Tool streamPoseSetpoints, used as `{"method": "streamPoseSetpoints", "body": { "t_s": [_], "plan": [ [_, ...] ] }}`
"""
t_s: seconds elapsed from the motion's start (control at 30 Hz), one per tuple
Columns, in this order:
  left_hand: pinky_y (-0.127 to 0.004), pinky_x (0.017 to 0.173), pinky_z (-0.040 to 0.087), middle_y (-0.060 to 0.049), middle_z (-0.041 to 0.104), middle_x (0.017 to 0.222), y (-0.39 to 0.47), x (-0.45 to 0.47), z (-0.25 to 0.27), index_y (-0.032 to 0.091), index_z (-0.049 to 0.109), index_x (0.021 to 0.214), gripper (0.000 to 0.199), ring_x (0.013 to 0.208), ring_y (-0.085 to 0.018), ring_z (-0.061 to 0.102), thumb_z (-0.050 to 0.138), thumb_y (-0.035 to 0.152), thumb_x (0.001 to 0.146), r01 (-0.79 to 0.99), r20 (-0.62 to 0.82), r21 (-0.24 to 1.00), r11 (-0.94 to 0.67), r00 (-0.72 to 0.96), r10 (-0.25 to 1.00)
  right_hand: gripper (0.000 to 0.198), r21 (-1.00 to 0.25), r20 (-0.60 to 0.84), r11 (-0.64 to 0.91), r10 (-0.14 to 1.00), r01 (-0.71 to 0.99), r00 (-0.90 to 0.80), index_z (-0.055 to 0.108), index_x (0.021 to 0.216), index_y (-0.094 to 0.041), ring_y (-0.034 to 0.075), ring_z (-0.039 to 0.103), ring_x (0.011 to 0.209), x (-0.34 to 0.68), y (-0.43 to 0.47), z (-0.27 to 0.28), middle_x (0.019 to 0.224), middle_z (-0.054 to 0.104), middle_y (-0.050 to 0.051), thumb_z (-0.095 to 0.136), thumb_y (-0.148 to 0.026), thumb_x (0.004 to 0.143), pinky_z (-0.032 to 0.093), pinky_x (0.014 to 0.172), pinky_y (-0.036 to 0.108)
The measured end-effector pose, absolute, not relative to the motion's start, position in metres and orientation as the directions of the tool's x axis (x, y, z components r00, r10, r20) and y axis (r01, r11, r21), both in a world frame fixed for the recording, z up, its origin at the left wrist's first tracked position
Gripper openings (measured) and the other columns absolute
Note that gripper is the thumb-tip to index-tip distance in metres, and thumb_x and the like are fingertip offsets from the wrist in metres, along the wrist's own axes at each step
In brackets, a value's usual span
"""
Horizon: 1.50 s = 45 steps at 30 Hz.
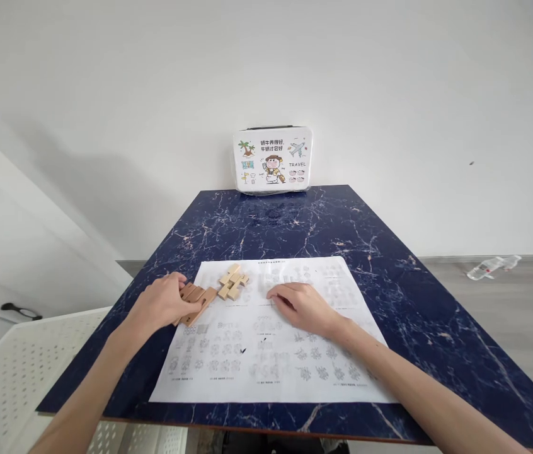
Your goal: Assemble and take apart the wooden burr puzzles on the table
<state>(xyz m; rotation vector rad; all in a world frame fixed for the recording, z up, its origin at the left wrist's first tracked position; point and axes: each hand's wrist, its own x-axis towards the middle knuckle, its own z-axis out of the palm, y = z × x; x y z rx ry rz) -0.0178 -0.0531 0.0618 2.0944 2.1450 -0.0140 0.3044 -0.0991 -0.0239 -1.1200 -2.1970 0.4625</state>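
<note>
A white printed sheet lies on a dark blue marbled table. At the sheet's left edge, my left hand has its thumb and fingers around several brown wooden puzzle pieces, which lie side by side with small dark marks on them. Just right of these, a cluster of paler wooden pieces sits interlocked on the paper, apart from the hand. My right hand rests on the middle of the sheet, fingers loosely bent and thumb apart, with nothing visible in it.
A white case with cartoon prints stands against the wall at the table's far edge. To the left is a white perforated surface. A clear plastic item lies on the floor at right. Small dark flecks dot the sheet.
</note>
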Motion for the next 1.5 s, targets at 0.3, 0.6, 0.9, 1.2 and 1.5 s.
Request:
{"method": "streamPoseSetpoints", "body": {
  "t_s": [0.3,0.6,0.9,1.2,1.5],
  "plan": [
    [-0.044,0.076,0.055,-0.013,0.077,0.112,-0.139,-0.002,0.048,0.023,0.062,0.111,0.06,0.099,-0.038,0.074,0.073,0.061,0.066,0.986,-0.036,0.16,0.038,-0.032,0.999,0.028,-0.557,0.364,0.577,0.816,0.597,-0.448,0.073,0.111,-0.023,0.022,0.074,0.094,0.305,-0.099,-0.026,0.109,0.08,0.004,0.046,-0.017,0.102,0.055,0.084,0.037],
    [-0.036,0.055,0.047,-0.009,0.072,0.087,-0.15,0.072,0.014,0.026,0.055,0.105,0.048,0.078,-0.032,0.071,0.081,0.046,0.07,0.867,0.318,0.221,-0.447,0.369,0.873,0.024,-0.651,0.344,0.494,0.869,0.577,-0.357,0.072,0.108,-0.023,0.019,0.071,0.079,0.306,-0.098,-0.023,0.092,0.078,0.003,0.049,-0.02,0.101,0.05,0.073,0.032],
    [-0.039,0.063,0.049,-0.01,0.071,0.09,-0.082,0.131,-0.001,0.024,0.056,0.1,0.04,0.083,-0.032,0.069,0.078,0.047,0.077,0.754,0.399,0.256,-0.605,0.488,0.776,0.024,-0.796,0.315,0.33,0.942,0.507,-0.118,0.072,0.101,-0.023,0.016,0.053,0.054,0.322,-0.084,-0.023,0.064,0.063,-0.002,0.049,-0.031,0.101,0.042,0.055,0.028],
    [-0.047,0.09,0.054,-0.012,0.069,0.116,-0.066,0.127,-0.004,0.021,0.057,0.119,0.043,0.109,-0.032,0.065,0.072,0.05,0.091,0.701,0.345,0.378,-0.604,0.499,0.795,0.017,-0.788,0.33,0.373,0.927,0.49,-0.176,0.07,0.102,-0.022,0.018,0.063,0.072,0.335,-0.075,-0.021,0.088,0.074,0.004,0.056,-0.032,0.1,0.05,0.068,0.031],
    [-0.046,0.098,0.052,-0.011,0.066,0.124,-0.069,0.099,-0.003,0.02,0.051,0.13,0.028,0.114,-0.028,0.064,0.05,0.036,0.106,0.668,0.352,0.339,-0.663,0.563,0.747,0.023,-0.649,0.378,0.517,0.856,0.557,-0.354,0.062,0.097,-0.023,0.024,0.062,0.096,0.348,-0.075,-0.015,0.099,0.068,0.006,0.075,-0.041,0.092,0.05,0.088,0.038]
  ]
}}
